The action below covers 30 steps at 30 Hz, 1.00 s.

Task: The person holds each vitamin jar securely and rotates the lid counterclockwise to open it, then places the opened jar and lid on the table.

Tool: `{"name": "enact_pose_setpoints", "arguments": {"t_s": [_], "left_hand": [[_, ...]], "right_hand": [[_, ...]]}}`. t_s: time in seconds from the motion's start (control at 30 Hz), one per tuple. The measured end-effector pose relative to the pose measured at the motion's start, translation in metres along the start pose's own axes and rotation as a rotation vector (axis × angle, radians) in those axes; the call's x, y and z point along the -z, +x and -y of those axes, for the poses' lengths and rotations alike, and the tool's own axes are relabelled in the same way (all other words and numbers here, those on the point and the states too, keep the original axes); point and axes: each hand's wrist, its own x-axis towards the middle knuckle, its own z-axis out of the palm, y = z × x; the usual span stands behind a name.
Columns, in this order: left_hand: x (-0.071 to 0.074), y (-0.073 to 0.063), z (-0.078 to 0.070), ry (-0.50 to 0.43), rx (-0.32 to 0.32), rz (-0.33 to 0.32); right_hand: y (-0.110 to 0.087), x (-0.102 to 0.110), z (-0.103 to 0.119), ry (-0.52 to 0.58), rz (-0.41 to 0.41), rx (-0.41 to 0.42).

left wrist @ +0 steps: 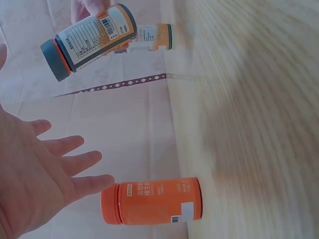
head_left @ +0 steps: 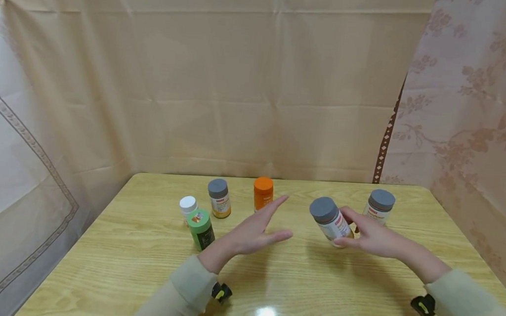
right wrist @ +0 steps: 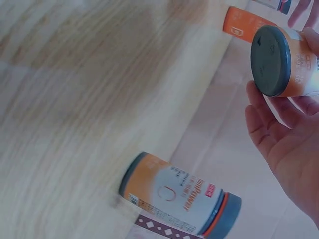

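Note:
My right hand [head_left: 369,235] grips a grey-lidded supplement bottle [head_left: 336,226] by its lower part, its lid tilted to the left. In the right wrist view the dark base of this held bottle [right wrist: 271,60] shows, raised off the table. My left hand [head_left: 253,232] holds nothing, its fingers straight and spread from the thumb, palm toward the right. Just beyond those fingers an orange bottle [head_left: 263,192] stands upright, partly hidden by them in the head view. A second grey-lidded bottle [head_left: 378,206] stands behind my right hand.
Left of my left hand stand a green-lidded bottle [head_left: 201,229], a white-capped bottle [head_left: 187,206] and another grey-lidded bottle [head_left: 219,198]. They share the wooden table [head_left: 137,268]. A beige curtain [head_left: 241,77] hangs behind its far edge, and a floral curtain [head_left: 483,121] on the right.

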Motion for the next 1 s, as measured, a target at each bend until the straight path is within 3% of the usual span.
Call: {"name": "enact_pose_setpoints", "arguments": {"t_s": [0.2,0.43,0.63,1.0], "left_hand": [[0.001,0.005,-0.004,-0.017,-0.01,0.017],[0.0,0.012,-0.007,-0.043,-0.033,0.018],[0.001,0.018,-0.008,-0.059,-0.04,0.017],[0.001,0.026,-0.016,-0.142,-0.102,0.008]], "right_hand": [[-0.001,0.01,0.007,-0.015,0.024,-0.014],[0.0,0.018,0.014,-0.055,0.052,0.038],[0.002,0.024,0.021,-0.051,0.075,0.035],[0.005,0.029,0.029,-0.112,0.09,0.032]]}}
